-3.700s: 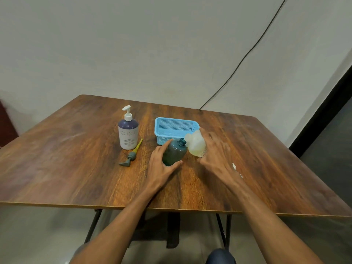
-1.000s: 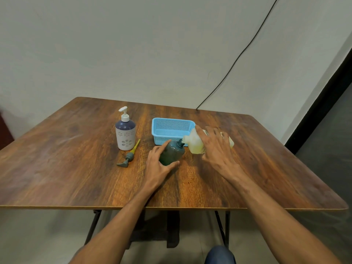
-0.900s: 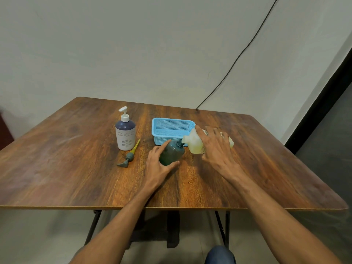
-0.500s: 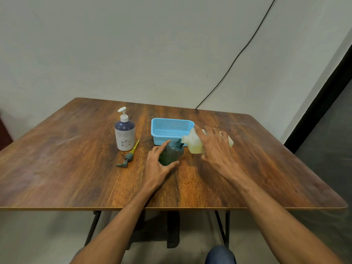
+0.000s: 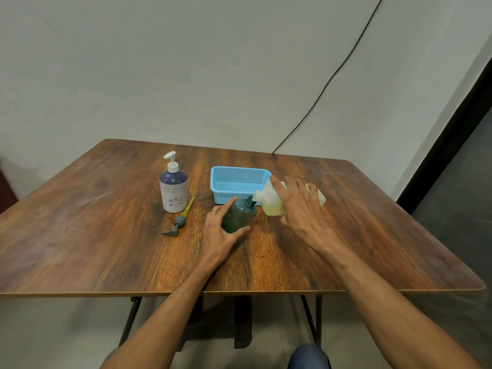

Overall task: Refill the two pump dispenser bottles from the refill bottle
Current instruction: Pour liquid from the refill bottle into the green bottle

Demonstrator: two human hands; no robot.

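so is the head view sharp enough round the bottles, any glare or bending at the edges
Head view: sharp in the centre, the green bottle and refill bottle read clearly; light soft and even, only a pale sheen on the table at left; wide-angle bending bows the table's front edge and tilts the dark strip at right.

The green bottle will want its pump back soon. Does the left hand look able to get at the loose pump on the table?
Probably yes, once free: the left hand grips the green bottle, and the loose pump lies flat just to its left, nothing between them.
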